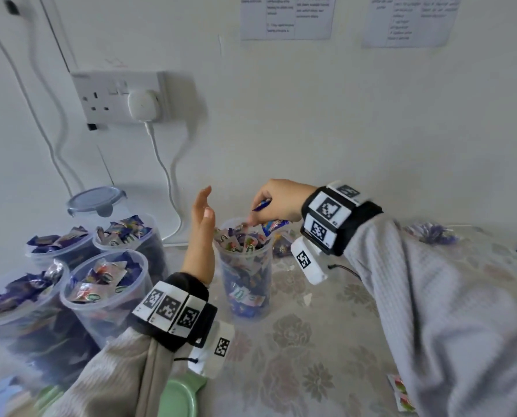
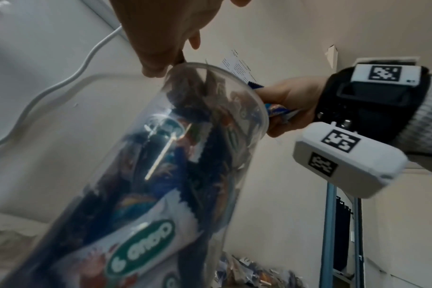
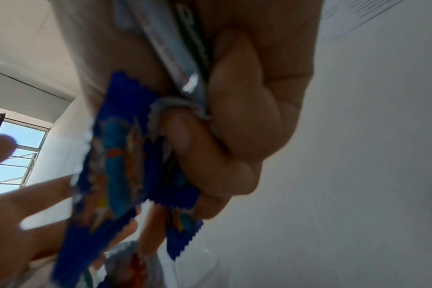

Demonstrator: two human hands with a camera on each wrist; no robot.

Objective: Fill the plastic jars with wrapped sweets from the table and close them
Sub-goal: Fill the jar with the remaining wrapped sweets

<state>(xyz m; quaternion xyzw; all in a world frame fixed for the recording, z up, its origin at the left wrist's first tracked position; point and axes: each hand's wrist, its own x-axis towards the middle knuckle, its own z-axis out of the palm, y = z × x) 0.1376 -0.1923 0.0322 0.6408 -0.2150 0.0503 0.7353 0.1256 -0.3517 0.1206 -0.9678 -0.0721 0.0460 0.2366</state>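
Observation:
A clear plastic jar (image 1: 245,281) stands in the middle of the table, filled to its rim with wrapped sweets (image 1: 239,240). My right hand (image 1: 276,203) hovers over its mouth and grips a bunch of blue wrapped sweets (image 1: 273,225), shown close up as blue wrappers (image 3: 116,159) between curled fingers (image 3: 234,124). My left hand (image 1: 201,233) stands upright beside the jar's left rim, fingers straight, holding nothing. In the left wrist view the jar (image 2: 160,175) fills the frame, with my right hand (image 2: 291,105) at its rim.
Several more open jars full of sweets (image 1: 103,284) crowd the left side, one lidded jar (image 1: 96,201) behind them. Loose sweets (image 1: 431,233) lie at the far right and a few (image 1: 401,395) by my right sleeve. A wall socket with cable (image 1: 139,103) is behind. A green object (image 1: 179,395) sits at the near edge.

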